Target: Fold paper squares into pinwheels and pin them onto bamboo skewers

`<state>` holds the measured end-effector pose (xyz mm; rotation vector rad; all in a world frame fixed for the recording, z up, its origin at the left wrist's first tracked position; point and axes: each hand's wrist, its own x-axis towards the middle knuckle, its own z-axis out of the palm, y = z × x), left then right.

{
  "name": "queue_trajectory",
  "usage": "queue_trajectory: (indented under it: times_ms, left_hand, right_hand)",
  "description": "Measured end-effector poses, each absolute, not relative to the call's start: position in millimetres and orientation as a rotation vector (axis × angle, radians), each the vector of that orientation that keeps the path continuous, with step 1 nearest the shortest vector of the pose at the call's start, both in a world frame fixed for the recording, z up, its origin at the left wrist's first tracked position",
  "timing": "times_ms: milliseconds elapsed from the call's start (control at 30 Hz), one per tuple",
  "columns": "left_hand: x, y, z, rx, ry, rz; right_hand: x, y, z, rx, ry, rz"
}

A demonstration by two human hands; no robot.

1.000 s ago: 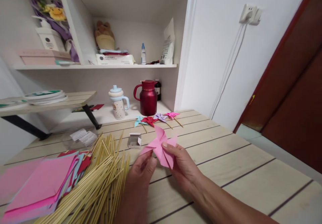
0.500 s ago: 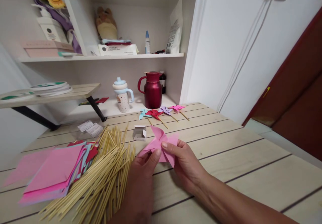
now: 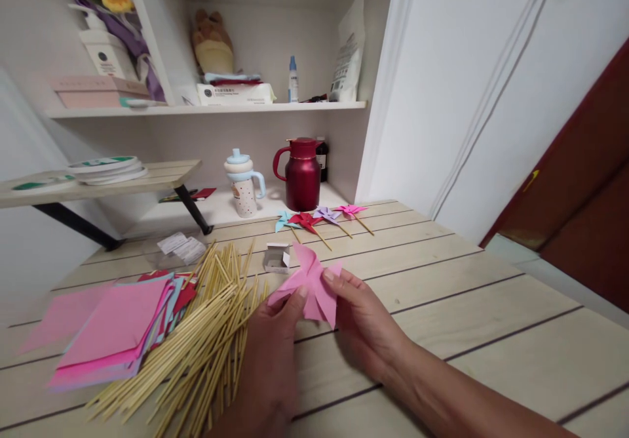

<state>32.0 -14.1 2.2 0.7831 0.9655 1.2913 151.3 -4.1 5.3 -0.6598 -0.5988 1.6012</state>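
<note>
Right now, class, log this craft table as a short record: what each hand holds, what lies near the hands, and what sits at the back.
left hand: pinches the pink pinwheel at its left side
right hand: grips the same pinwheel from the right
beside left hand: sticks, paper stack
ahead: small box
further back: four finished pinwheels on sticks
back ledge: red jug, cup
surface: table

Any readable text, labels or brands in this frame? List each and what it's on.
None can be read.
White pump bottle, top shelf: dark round label, print too small.
Flat white pack on the shelf: dark print, blurred.
White pouch: dark block of print, illegible.
Paper slips on the table: print too small.
Pink paper pinwheel in left hand and right hand: no print shows.
</note>
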Motion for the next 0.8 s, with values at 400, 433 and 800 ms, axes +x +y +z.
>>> queue_trajectory:
  times_ms: [400,433,800]
  left_hand:
    - [19.6,-10.8,28.2,0.706,0.927,1.444]
    - [19.0,-10.5,27.8,0.706,0.923,1.445]
    - [13.7,-9.9,29.8,0.527,0.825,1.417]
  right_hand:
    - [179.3,0.3,10.9,-0.872,-0.863,1.264]
    - [181.1,0.0,11.5,-0.888,-0.894,1.220]
    - [178.4,-6.1,6.3,-1.023,-1.665,0.494]
